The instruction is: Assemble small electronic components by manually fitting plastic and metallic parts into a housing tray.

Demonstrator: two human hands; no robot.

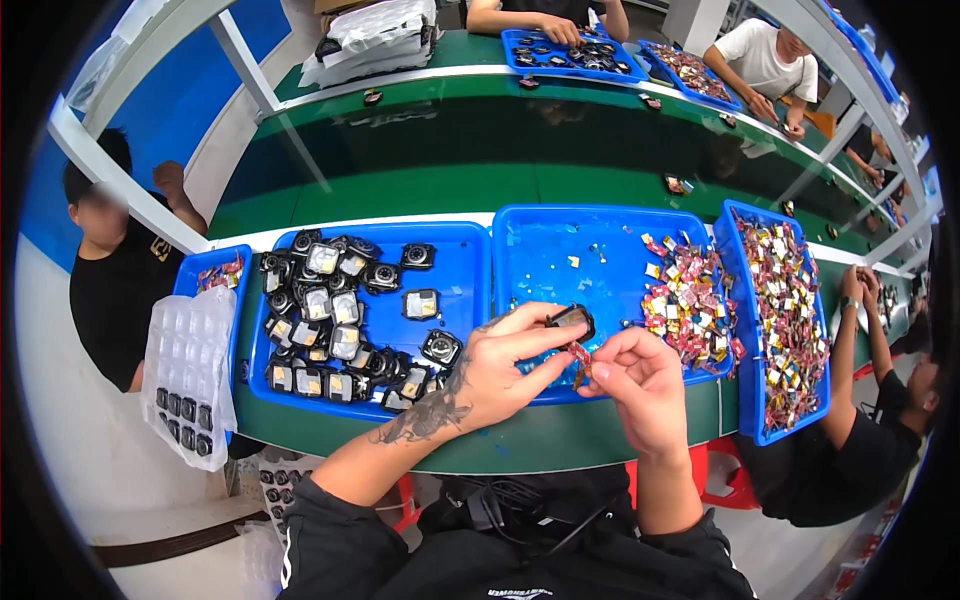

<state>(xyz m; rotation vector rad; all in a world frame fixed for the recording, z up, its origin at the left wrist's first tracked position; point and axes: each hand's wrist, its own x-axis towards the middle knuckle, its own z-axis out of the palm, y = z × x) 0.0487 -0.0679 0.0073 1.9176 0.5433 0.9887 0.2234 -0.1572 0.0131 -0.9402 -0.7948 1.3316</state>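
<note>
My left hand [505,365] grips a small black rounded-square case [572,321] between its fingers, over the front of the middle blue tray [520,225]. Just below that case is a small reddish part [581,356], apparently a little circuit piece. Thumb and forefinger of my right hand [640,384] pinch its lower end, close to my left thumb. Whether the part is joined to the case cannot be made out. Small red, yellow and white parts [690,295] lie heaped at the right of the middle tray.
Many black cases [325,305] fill the left blue tray [475,240]. More small parts crowd a narrow blue tray [825,400] at right. A clear blister tray [190,370] sits far left. Beyond the white rail runs a green belt [420,180]. Co-workers sit around.
</note>
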